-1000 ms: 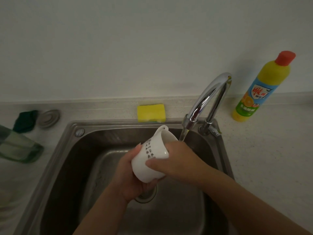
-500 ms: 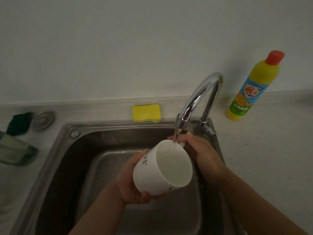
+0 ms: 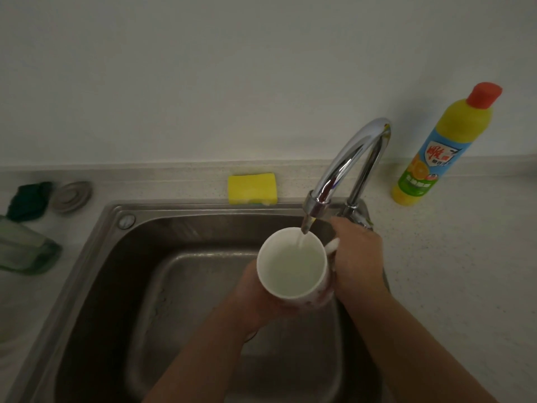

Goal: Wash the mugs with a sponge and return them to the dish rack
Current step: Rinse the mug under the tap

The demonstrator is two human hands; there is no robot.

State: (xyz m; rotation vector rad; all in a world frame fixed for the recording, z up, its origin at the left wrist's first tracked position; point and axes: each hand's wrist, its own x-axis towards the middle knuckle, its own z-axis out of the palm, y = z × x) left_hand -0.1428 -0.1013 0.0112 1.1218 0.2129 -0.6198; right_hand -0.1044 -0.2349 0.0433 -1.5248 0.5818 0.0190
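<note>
Mug [image 3: 290, 266] now upright under tap [image 3: 348, 158]: left hand [image 3: 252, 303] grips it, right hand [image 3: 359, 263] perhaps too (handle side).

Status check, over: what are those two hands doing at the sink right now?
Left hand holds mug from below; right hand holds its handle side. Mug upright under running faucet, filling. Sponge lies behind sink, untouched. Nothing in the way.

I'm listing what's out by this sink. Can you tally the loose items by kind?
mug: 1
sponge: 1
bottle: 1
metal plug: 1
dark green cloth: 1
clear green item, kind unclear: 1
Total: 6
</note>
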